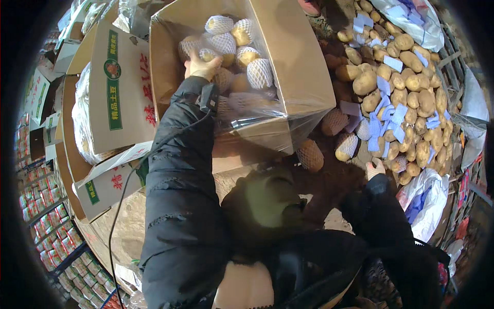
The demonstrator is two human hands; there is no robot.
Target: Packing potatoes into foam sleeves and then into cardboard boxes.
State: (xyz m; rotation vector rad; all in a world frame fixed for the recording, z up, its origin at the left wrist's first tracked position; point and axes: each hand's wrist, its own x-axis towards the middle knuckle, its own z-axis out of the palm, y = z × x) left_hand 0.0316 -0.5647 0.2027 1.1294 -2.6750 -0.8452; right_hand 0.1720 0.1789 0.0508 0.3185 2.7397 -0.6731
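My left hand reaches into an open cardboard box lined with clear plastic film. Its fingers are on a potato in a white foam net sleeve; whether they grip it cannot be told. Around it lie several netted potatoes, some under the film. My right hand is low at the near edge of a heap of loose potatoes; what its fingers hold, if anything, is unclear. Netted potatoes lie on the ground between the box and that hand.
Purple-blue foam sleeves lie scattered over the heap. White sacks with more sleeves stand beside it. At left are further printed potato cartons and stacked packages. A black cable runs from a device on my left wrist. Someone's shoe shows at the top.
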